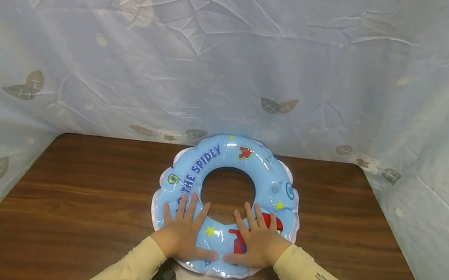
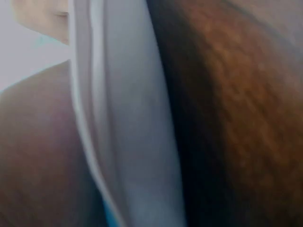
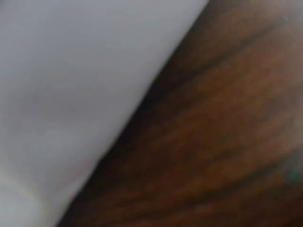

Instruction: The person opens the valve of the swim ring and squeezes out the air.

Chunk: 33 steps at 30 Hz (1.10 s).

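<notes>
A light blue inflatable swim ring [image 1: 232, 149] with lettering, stars and red cartoon figures lies flat on the brown wooden table [image 1: 106, 199]. My left hand [image 1: 183, 233] rests on its near left part, fingers straight and spread. On the near right part lies my right hand [image 1: 258, 243], fingers also spread, partly covering a red figure. The two thumbs point toward each other, a small gap between them. In the left wrist view the ring's pale edge [image 2: 137, 113] passes close to the camera; the right wrist view shows a blurred pale edge [image 3: 80, 85] over wood.
Behind the table and along both sides hangs a grey-blue cloth [image 1: 220, 59] with leaf and flower prints. The ring's far edge lies close to the back cloth. A small black object [image 1: 163, 278] shows beside the left sleeve [image 1: 130, 263].
</notes>
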Each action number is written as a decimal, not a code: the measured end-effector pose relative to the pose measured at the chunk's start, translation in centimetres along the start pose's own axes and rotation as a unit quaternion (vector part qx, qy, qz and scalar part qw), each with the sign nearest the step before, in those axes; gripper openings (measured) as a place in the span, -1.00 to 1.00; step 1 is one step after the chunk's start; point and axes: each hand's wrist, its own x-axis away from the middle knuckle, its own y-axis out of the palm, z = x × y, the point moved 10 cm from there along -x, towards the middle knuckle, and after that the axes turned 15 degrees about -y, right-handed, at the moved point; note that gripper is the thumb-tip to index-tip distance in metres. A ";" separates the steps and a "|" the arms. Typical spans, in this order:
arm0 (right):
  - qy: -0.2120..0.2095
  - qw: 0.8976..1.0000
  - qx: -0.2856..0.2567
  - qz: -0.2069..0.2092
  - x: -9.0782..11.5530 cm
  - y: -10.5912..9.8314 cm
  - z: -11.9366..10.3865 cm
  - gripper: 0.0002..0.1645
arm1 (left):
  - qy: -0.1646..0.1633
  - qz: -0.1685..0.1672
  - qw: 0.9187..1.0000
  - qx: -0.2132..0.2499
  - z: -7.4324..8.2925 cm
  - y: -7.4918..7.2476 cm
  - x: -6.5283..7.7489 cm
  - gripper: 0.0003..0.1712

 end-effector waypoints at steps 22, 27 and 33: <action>-0.026 0.988 -0.021 0.153 3.0 -3.4 -0.9 0.31 | 0.105 0.110 0.987 0.045 0.1 -4.0 1.6 0.32; -0.011 0.990 -0.035 0.133 3.6 -3.0 -0.5 0.34 | 0.108 0.082 0.990 0.041 -0.1 -2.6 2.0 0.31; -0.014 0.993 -0.038 0.114 3.5 -2.1 0.3 0.37 | 0.069 0.072 0.994 0.050 -0.5 -2.2 1.9 0.48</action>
